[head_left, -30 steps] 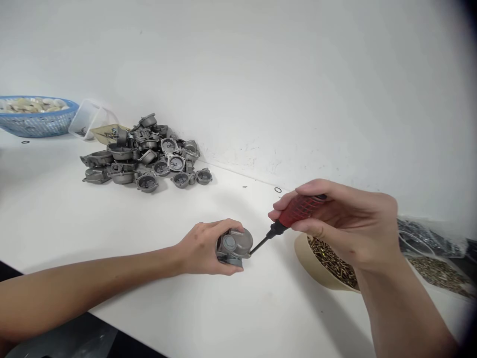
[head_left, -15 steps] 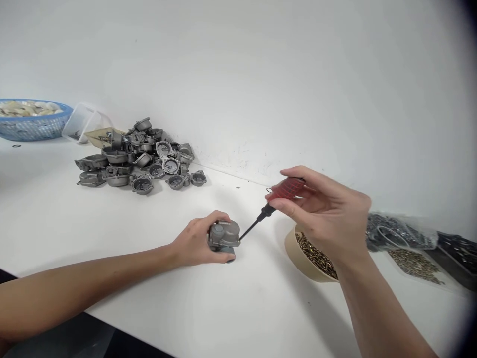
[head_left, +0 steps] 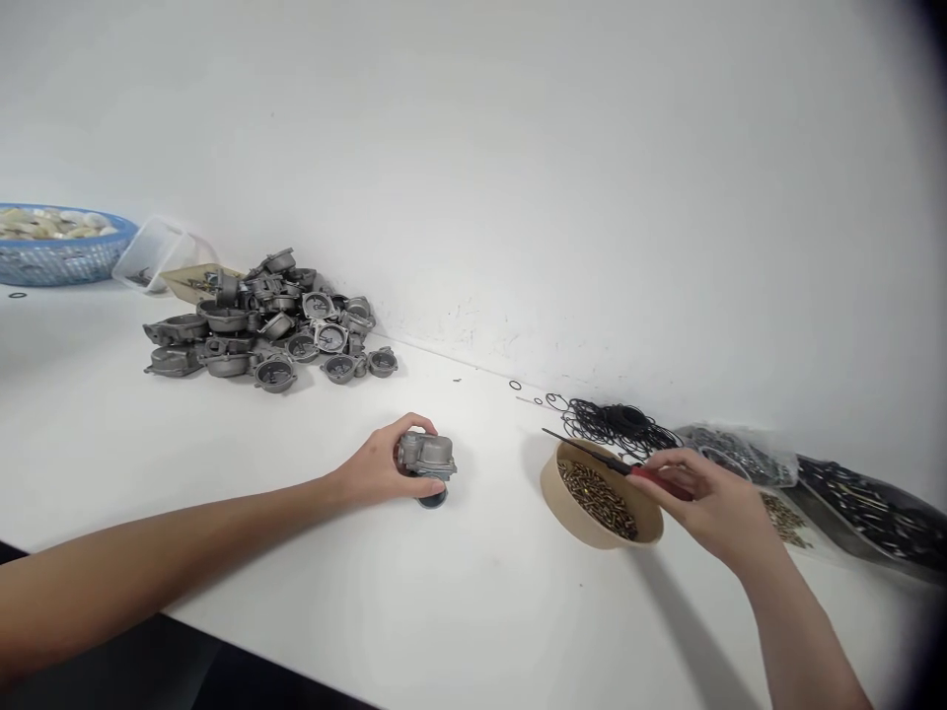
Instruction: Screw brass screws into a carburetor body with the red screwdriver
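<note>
My left hand (head_left: 385, 463) is closed around a small grey metal part (head_left: 425, 456) that rests on the white table (head_left: 222, 473). My right hand (head_left: 710, 503) holds a red-handled screwdriver (head_left: 628, 468) over the far rim of a tan bowl (head_left: 562, 503) filled with small brass screws. The screwdriver's thin black shaft lies across the bowl and points left. The two hands are well apart.
A heap of grey metal castings (head_left: 266, 320) lies at the back left by the wall. Behind it are a clear plastic box (head_left: 148, 256) and a blue basket (head_left: 59, 247). Black O-rings (head_left: 614, 424) and bags of small parts (head_left: 829, 493) lie right of the bowl.
My right hand has drawn the screwdriver away from the metal part and lowered it over the screw bowl. My left hand still holds the part on the table.
</note>
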Tool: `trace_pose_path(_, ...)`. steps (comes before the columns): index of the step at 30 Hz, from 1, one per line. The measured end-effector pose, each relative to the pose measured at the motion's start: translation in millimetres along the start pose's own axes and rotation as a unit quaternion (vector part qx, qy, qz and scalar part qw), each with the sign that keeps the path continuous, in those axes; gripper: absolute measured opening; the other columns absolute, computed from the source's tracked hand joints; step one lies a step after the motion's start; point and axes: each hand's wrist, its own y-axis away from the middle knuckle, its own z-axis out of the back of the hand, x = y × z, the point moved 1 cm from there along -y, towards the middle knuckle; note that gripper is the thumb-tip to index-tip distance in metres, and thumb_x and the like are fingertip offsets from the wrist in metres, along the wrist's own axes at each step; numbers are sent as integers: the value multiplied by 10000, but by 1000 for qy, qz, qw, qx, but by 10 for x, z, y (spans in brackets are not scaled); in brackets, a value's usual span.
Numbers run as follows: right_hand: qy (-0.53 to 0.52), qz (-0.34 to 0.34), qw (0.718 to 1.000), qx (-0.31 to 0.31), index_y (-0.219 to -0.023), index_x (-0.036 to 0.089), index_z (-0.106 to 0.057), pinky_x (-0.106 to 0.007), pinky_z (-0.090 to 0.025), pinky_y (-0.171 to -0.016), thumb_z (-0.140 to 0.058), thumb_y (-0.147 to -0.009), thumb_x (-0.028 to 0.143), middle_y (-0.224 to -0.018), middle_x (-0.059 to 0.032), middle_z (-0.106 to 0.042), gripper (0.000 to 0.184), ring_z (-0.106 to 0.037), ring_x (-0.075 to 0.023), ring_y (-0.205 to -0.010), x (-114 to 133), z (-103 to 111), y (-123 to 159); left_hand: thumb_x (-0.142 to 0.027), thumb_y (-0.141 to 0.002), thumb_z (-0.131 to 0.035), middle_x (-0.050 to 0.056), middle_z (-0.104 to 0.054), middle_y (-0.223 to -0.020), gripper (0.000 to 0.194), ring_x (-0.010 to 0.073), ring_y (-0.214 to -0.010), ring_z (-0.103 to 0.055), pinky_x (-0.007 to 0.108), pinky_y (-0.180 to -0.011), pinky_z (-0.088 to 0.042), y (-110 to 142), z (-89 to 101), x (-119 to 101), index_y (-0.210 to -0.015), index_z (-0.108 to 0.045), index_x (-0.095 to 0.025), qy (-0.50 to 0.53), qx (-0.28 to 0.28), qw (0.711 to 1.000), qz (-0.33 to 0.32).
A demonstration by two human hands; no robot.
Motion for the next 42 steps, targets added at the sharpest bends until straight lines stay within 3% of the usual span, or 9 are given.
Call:
trace_pose_path(7,16,40,986,161,-1014,255,-727,-376,-649,-674,-679,-857,404,-1043,-93,-753,222,-757,-245,-764,-16,60,6,-306,-751,-833,89,-749,-1104,576,252,-975,-759,362,-799,-634,21,-36,30,-1217,-507,-213,-23,0,999,-36)
trace_pose_path(13,26,207,975,-70,-888,246,-723,-350,-558,-621,-717,-867,251,-789,-40,-718,23,-670,-203,-673,557,-57,56,-304,-659,-921,134,-690,-1270,735,301,-1120,-708,423,-972,-578,36,-68,175,-1292,-555,-222,-128,69,965,-217)
trace_pose_path(17,-108,269,957,-19,-1209,239,-687,-393,-615,-791,-743,-856,231,-1035,-93,-726,357,-709,-249,-934,1292,-413,221,-325,-652,-948,152,-616,-1370,871,321,-1221,-656,450,-1053,-539,52,-166,167,-1401,-510,-242,-122,101,958,-240)
trace_pose_path(20,-132,271,942,146,-1516,277,-489,-485,-565,-1045,-762,-856,353,-1552,-156,-466,718,-545,-333,-1371,1680,-684,358,-291,-650,-966,167,-470,-1537,1083,355,-1394,-532,518,-1158,-450,61,-207,147,-1545,-358,-325,-54,145,967,-204)
trace_pose_path(23,-198,276,915,219,-1542,288,-448,-490,-500,-1139,-723,-876,288,-1641,-137,-343,721,-461,-325,-1459,1767,-817,426,-247,-637,-979,148,-287,-1670,1262,373,-1522,-359,584,-1222,-341,46,-169,173,-1607,-193,-431,16,179,976,-127)
trace_pose_path(26,-241,249,921,178,-1442,282,-553,-459,-560,-1061,-695,-883,227,-1441,-140,-533,579,-589,-290,-1315,1691,-851,422,-251,-623,-987,133,-201,-1704,1280,370,-1575,-232,601,-1225,-325,6,-85,206,-1602,-189,-459,61,170,982,-54)
trace_pose_path(31,-223,176,947,147,-1251,287,-659,-452,-557,-1053,-784,-844,308,-1373,-127,-580,426,-601,-299,-1290,1684,-893,402,-258,-789,-882,142,-389,-1595,976,329,-1386,-535,541,-1069,-519,-26,-36,141,-1557,-300,-414,137,211,967,32)
trace_pose_path(37,-244,122,954,123,-1204,288,-617,-429,-581,-1017,-855,-758,348,-1405,-108,-634,509,-685,-293,-1206,1754,-979,467,-280,-868,-815,141,-442,-1556,865,312,-1392,-519,471,-1004,-547,-11,-55,72,-1553,-300,-394,124,220,967,33)
trace_pose_path(42,-224,182,957,24,-1256,288,-628,-364,-639,-892,-888,-739,335,-1363,-116,-662,581,-734,-262,-1102,1688,-940,459,-407,-982,-670,127,-432,-1567,622,282,-1383,-530,503,-1117,-474,-20,-63,123,-1520,-361,-361,68,176,982,16)
